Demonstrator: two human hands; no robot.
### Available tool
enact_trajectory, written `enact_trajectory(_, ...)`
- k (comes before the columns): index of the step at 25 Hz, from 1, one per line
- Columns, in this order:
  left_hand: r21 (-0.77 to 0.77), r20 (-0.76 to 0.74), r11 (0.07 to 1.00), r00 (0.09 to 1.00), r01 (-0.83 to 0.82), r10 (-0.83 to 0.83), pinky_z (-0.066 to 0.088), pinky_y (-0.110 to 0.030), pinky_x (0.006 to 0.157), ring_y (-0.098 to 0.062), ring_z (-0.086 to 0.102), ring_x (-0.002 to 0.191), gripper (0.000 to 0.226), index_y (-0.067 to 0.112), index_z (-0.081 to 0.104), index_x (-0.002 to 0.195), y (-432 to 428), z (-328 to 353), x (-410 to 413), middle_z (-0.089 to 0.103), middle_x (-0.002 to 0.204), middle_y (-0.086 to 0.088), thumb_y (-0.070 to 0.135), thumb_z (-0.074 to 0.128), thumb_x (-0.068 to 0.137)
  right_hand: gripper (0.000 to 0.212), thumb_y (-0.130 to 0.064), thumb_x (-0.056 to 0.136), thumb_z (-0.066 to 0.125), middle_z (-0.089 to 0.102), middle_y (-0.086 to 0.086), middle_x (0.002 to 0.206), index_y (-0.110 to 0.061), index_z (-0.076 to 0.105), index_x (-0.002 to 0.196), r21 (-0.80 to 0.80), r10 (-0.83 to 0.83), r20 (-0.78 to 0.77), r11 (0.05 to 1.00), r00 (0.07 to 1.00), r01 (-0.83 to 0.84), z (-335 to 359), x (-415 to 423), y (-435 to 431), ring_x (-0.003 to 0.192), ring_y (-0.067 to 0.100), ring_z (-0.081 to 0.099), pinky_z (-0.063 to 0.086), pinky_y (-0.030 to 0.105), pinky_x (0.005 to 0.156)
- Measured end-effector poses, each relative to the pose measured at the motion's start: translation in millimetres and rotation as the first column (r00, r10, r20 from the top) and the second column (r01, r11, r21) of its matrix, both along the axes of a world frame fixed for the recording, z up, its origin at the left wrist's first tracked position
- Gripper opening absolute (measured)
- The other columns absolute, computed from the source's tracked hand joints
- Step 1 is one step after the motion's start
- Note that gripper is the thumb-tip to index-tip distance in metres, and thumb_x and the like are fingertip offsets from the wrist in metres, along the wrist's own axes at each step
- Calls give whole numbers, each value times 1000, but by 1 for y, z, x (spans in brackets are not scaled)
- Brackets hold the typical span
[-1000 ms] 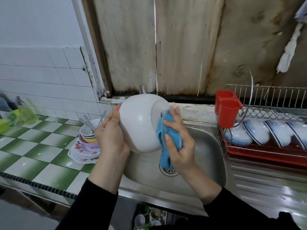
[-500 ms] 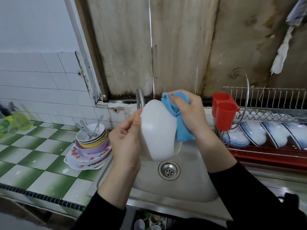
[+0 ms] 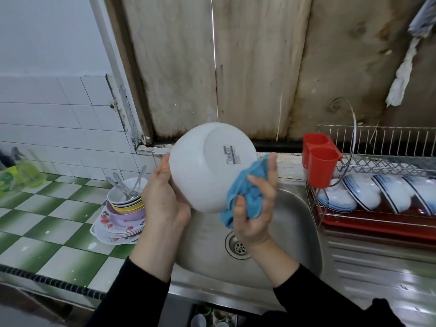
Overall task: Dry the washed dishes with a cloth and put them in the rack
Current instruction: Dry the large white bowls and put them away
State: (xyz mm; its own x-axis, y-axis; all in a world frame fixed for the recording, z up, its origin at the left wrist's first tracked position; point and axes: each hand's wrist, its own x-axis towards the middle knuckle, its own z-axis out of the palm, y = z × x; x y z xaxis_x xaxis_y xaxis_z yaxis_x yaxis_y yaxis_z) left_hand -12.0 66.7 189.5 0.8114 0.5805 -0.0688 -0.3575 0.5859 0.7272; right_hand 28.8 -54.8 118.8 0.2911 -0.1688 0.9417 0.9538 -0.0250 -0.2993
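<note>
- So, on my feed the left hand point(image 3: 165, 201) holds the white bowl point(image 3: 200, 175) over the sink point(image 3: 295, 220), base facing me, thumb on its side.
- Right hand point(image 3: 257, 208) has its fingers curled round the bunched blue cloth point(image 3: 247, 192), pressing it to the bowl's lower right.
- Rack point(image 3: 377, 166) sits off right.

The white bowl point(image 3: 207, 171) is tilted, its base with a barcode sticker facing the camera. The crumpled blue cloth point(image 3: 247, 197) touches its lower right side. The wire rack point(image 3: 368, 164) stands to the right.
</note>
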Motion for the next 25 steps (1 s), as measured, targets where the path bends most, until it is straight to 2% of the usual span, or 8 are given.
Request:
enact_trajectory(4, 30, 52, 993, 992, 114, -116, 52, -45, 92, -20, 65, 98, 28, 17, 69, 104, 1, -13, -4, 72, 98, 1, 14, 42, 100, 23, -21, 93, 46, 42, 18, 144, -15, 48, 115, 368, 361, -328, 900, 873, -233, 23, -3, -6, 137, 21, 40, 33, 32, 111)
enact_trajectory(7, 107, 150, 993, 987, 46, -62, 54, -38, 82, -17, 65, 94, 23, 5, 61, 112, 10, -16, -4, 70, 97, 2, 10, 42, 101, 22, -23, 83, 52, 64, -4, 104, -19, 59, 103, 447, 497, -578, 857, 648, -258, 42, 13, -23, 92, 5, 61, 49, 22, 81)
enact_trajectory(10, 300, 191, 954, 981, -17, -43, 55, -24, 67, -4, 65, 77, 13, 19, 66, 90, 15, -6, -7, 73, 89, 13, 20, 54, 90, 27, -34, 75, 63, 63, 0, 89, -21, 66, 98, 503, 615, -700, 786, 363, -360, 52, 35, -38, 83, 19, 58, 49, 32, 76)
enact_trajectory(13, 529, 108, 848, 993, -11, -54, 52, -22, 56, -5, 62, 64, 15, 26, 73, 87, 9, -3, -12, 73, 85, 12, 27, 58, 86, 13, -34, 74, 66, 59, 1, 68, -20, 65, 75, 621, 700, -694, 701, 171, -351, 56, 43, -46, 64, 18, 55, 47, 25, 59)
enact_trajectory(16, 592, -97, 801, 995, 87, -36, 53, -31, 74, -5, 65, 80, 16, 21, 66, 91, 2, -4, -14, 74, 103, 10, 24, 52, 97, 11, -34, 68, 66, 60, -1, 69, -24, 69, 69, 561, 630, -665, 776, 401, -288, 53, 54, -61, 65, 14, 55, 45, 28, 65)
enact_trajectory(19, 408, -482, 812, 854, 417, -196, 47, -54, 83, -25, 59, 107, 38, 32, 65, 103, 3, 1, -14, 65, 116, -6, 58, 39, 95, 14, -32, 67, 61, 59, -5, 63, -23, 71, 63, 321, 488, -608, 872, 626, -369, 48, 56, -72, 60, 9, 51, 41, 24, 58)
enact_trajectory(22, 148, -545, 840, 752, 522, -371, 51, -60, 66, -41, 60, 101, 51, 31, 60, 110, -8, -7, -10, 63, 112, -17, 71, 41, 85, 13, -33, 63, 61, 56, 10, 63, -23, 69, 62, 105, 488, -633, 823, 600, -558, 49, 45, -69, 58, 18, 47, 37, 25, 55)
enact_trajectory(25, 120, -510, 912, 812, 393, -283, 53, -52, 70, -33, 65, 89, 50, 23, 53, 128, -15, -22, -6, 66, 105, -11, 50, 54, 85, 23, -33, 64, 64, 51, 17, 68, -11, 65, 68, 38, 417, -762, 793, 495, -608, 51, 31, -63, 60, 24, 45, 40, 26, 54)
